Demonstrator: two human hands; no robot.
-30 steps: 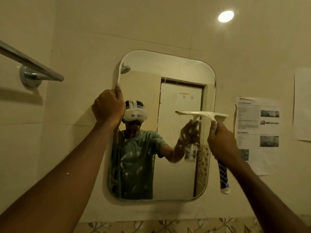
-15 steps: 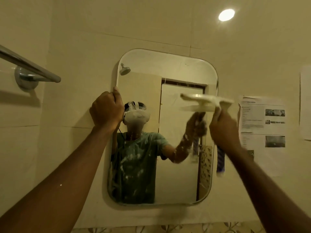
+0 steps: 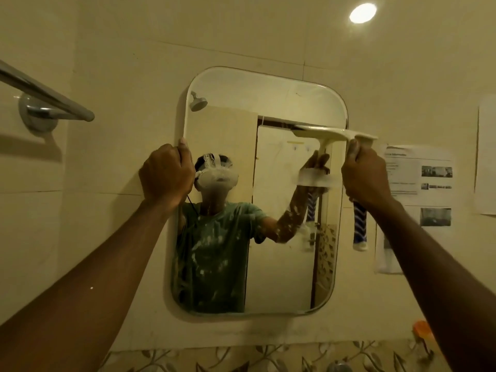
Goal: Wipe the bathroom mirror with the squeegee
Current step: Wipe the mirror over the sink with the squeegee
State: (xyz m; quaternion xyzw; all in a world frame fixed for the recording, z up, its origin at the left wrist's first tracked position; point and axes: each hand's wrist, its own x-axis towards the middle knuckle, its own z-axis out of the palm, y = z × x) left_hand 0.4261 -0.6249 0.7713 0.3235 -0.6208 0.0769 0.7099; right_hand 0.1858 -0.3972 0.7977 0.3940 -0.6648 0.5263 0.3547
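Both hands at mirror edges: left hand round left rim, right hand round squeegee handle.

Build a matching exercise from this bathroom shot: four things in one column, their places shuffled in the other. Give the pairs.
Things
1. left hand
2. squeegee
3. towel bar
4. printed sheet

Places
A. on the wall right of the mirror
B. held by the right hand, at the mirror's upper right
C. gripping the mirror's left edge
D. on the wall at the upper left

Pairs: 1-C, 2-B, 3-D, 4-A
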